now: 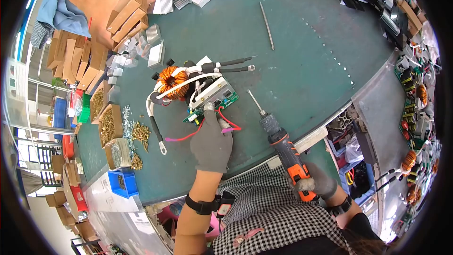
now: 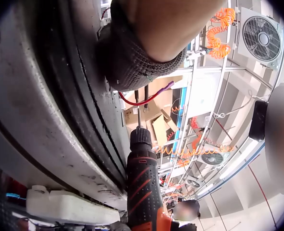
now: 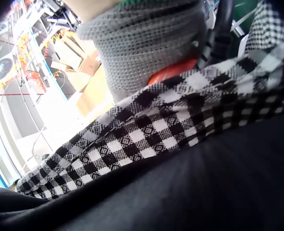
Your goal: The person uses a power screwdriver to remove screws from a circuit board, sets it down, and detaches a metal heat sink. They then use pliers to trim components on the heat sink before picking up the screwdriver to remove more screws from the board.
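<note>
Green tabletop (image 1: 302,80) bearing one circuit board (image 1: 230,98), two hands (image 1: 212,145), one drill (image 1: 287,152)

Passable over green tabletop (image 1: 254,142) right of the grey-gloved left hand's (image 1: 211,144) fingers, between thin red wire (image 1: 239,128) and black-and-orange drill (image 1: 284,153); blocked ahead by silver metal block (image 1: 213,90).

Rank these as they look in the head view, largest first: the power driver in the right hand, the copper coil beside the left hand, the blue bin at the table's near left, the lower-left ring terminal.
1. Power driver
2. Copper coil and blue bin: too alike to rank
3. Ring terminal
</note>
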`<move>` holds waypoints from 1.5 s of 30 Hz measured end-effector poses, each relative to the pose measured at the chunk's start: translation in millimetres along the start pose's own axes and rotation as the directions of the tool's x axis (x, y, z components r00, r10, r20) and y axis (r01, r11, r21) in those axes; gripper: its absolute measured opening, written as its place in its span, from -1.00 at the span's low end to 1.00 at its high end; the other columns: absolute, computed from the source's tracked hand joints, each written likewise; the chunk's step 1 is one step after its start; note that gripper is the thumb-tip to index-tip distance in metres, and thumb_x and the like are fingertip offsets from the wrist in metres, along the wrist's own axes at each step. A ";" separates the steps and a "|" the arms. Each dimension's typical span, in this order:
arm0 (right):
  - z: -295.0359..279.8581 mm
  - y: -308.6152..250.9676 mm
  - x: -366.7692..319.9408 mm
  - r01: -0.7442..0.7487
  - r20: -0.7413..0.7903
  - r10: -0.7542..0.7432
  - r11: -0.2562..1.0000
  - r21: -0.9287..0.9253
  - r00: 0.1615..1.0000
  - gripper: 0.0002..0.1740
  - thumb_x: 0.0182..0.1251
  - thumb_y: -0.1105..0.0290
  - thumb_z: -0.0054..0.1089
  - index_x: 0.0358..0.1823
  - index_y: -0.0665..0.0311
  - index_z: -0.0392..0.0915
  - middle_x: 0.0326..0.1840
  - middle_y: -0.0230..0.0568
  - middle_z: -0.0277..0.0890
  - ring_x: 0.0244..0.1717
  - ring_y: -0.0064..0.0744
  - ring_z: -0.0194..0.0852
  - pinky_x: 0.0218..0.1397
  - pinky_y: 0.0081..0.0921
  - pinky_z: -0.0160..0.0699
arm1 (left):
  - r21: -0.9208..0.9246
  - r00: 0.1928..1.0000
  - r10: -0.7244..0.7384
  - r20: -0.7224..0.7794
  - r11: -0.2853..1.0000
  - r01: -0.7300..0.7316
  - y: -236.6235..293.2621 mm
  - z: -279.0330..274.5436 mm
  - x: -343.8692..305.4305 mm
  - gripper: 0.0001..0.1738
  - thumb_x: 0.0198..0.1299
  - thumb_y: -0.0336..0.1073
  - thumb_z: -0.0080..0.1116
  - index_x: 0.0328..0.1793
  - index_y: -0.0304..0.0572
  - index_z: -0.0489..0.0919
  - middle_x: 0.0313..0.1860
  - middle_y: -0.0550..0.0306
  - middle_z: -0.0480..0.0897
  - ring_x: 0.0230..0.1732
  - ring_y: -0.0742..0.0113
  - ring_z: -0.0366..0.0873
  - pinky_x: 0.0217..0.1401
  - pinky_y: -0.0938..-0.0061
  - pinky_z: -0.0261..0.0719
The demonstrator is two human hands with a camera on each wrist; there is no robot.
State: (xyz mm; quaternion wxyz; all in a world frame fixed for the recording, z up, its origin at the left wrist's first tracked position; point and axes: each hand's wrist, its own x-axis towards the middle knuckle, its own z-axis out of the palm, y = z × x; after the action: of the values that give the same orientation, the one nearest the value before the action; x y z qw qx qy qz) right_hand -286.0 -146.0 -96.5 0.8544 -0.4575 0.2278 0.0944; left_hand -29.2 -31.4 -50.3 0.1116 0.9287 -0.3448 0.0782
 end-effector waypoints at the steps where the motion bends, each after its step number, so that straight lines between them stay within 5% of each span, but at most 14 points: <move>1: 0.6 0.1 -0.4 0.008 -0.012 -0.008 1.000 -0.011 1.000 -0.42 -0.01 0.21 0.48 -0.05 0.34 0.40 -0.39 -0.40 0.47 -0.40 -0.60 0.40 -0.31 -0.56 0.46 | 0.003 1.000 -0.003 0.006 1.000 0.003 0.8 0.0 0.8 -0.48 0.21 -0.23 0.10 0.29 -0.20 0.33 -0.42 0.00 0.65 -0.42 -0.01 0.64 -0.47 0.17 0.53; 11: -3.2 16.1 2.5 0.055 -0.027 -0.056 0.998 -0.042 0.998 -0.34 0.03 0.13 0.49 0.03 0.36 0.37 -0.34 -0.38 0.47 -0.34 -0.59 0.40 -0.27 -0.57 0.46 | 0.044 1.000 -0.021 0.007 0.999 0.020 5.1 -2.1 3.2 -0.50 0.21 -0.20 0.09 0.24 -0.24 0.35 -0.42 0.02 0.66 -0.42 0.01 0.65 -0.46 0.18 0.54; 26: 13.9 -2.1 -1.5 0.115 -0.069 -0.117 0.993 -0.029 0.991 -0.32 -0.03 -0.11 0.41 -0.14 0.34 0.44 -0.37 -0.31 0.50 -0.37 -0.50 0.51 -0.29 -0.53 0.55 | -0.065 1.000 0.028 -0.001 0.998 -0.028 -2.1 -9.3 10.8 -0.57 0.20 -0.24 0.12 0.16 -0.22 0.39 -0.47 -0.01 0.64 -0.47 0.02 0.63 -0.43 0.22 0.55; 29: 15.7 -5.0 -3.4 0.117 -0.067 -0.116 0.993 0.006 0.991 -0.26 -0.05 -0.17 0.42 -0.13 0.35 0.43 -0.36 -0.31 0.50 -0.37 -0.50 0.51 -0.30 -0.56 0.55 | -0.588 0.989 0.129 0.073 0.807 -0.062 -10.1 -4.5 0.0 -0.66 0.20 -0.31 0.13 0.09 -0.21 0.45 -0.46 0.06 0.63 -0.50 0.14 0.62 -0.42 0.29 0.54; 32: 16.3 -13.8 -7.5 0.048 -0.050 -0.046 0.997 0.054 0.998 -0.24 -0.06 -0.17 0.43 -0.09 0.36 0.42 -0.35 -0.32 0.50 -0.38 -0.51 0.51 -0.32 -0.59 0.55 | -0.527 0.970 -0.049 0.236 0.833 0.171 5.1 -35.9 -14.6 -0.78 0.19 -0.38 0.16 -0.04 -0.20 0.52 -0.40 0.09 0.63 -0.47 0.25 0.61 -0.36 0.38 0.53; 35: 16.2 -31.0 -13.3 0.023 -0.088 -0.019 0.998 0.053 0.996 -0.41 0.06 0.09 0.41 -0.02 0.34 0.42 -0.29 -0.35 0.49 -0.29 -0.57 0.45 -0.22 -0.56 0.50 | -0.591 0.995 -0.002 -0.099 0.805 -0.057 -4.6 -46.0 -17.2 -0.80 0.15 -0.40 0.20 -0.09 -0.19 0.55 -0.34 0.06 0.65 -0.38 0.19 0.63 -0.30 0.40 0.53; 39: 9.4 -78.6 5.1 0.128 -0.220 -0.152 0.984 -0.121 0.963 -0.44 0.08 0.15 0.39 0.00 0.38 0.44 -0.28 -0.32 0.51 -0.28 -0.51 0.49 -0.19 -0.50 0.51 | -0.339 0.958 0.086 -0.275 0.924 -0.180 -28.5 -55.6 -6.6 -0.74 0.09 -0.40 0.23 -0.06 -0.18 0.57 -0.16 -0.01 0.64 -0.20 0.02 0.61 -0.13 0.27 0.52; 40: 9.6 -97.3 7.7 0.109 -0.268 -0.171 0.966 -0.234 0.948 -0.43 0.08 0.18 0.39 0.02 0.39 0.44 -0.28 -0.29 0.53 -0.27 -0.45 0.51 -0.15 -0.48 0.52 | -0.298 0.949 0.128 -0.289 0.930 -0.217 -31.7 -55.7 -2.2 -0.71 0.08 -0.39 0.24 -0.03 -0.19 0.57 -0.11 -0.04 0.63 -0.17 0.00 0.60 -0.12 0.25 0.53; 42: 7.3 -104.4 20.0 0.174 -0.395 -0.593 0.680 -0.712 0.702 -0.44 0.09 0.20 0.37 0.05 0.39 0.45 -0.23 -0.19 0.55 -0.21 -0.35 0.55 -0.08 -0.43 0.52 | -0.216 0.925 0.208 -0.319 0.934 -0.285 -37.1 -55.1 6.3 -0.65 0.07 -0.37 0.26 0.02 -0.20 0.57 -0.02 -0.10 0.59 -0.10 -0.04 0.58 -0.10 0.22 0.53; 43: 9.9 -109.5 26.3 0.112 -0.336 -0.774 0.460 -0.881 0.536 -0.44 0.10 0.21 0.36 0.06 0.39 0.45 -0.21 -0.15 0.56 -0.19 -0.29 0.57 -0.05 -0.41 0.52 | -0.190 0.937 0.202 -0.285 0.946 -0.262 -43.6 -50.8 7.2 -0.50 0.06 -0.32 0.28 0.18 -0.20 0.51 0.05 -0.14 0.54 -0.04 -0.12 0.55 -0.10 0.20 0.54; 45: 22.6 -123.5 32.5 0.253 -0.139 -0.887 0.272 -0.928 0.441 -0.47 0.12 0.23 0.33 0.08 0.35 0.47 -0.14 -0.08 0.56 -0.10 -0.20 0.57 0.00 -0.37 0.51 | -0.234 0.962 0.168 -0.215 0.947 -0.218 -48.1 -43.2 11.1 -0.43 0.10 -0.31 0.26 0.27 -0.21 0.43 0.11 -0.14 0.52 0.01 -0.05 0.57 -0.04 0.23 0.56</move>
State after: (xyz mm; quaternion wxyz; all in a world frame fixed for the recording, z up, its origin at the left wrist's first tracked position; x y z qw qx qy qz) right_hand -205.0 -198.5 -10.0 0.3630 -0.8394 0.2367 -0.3279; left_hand 7.8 8.4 -13.6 0.2549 0.8562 -0.4293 0.1331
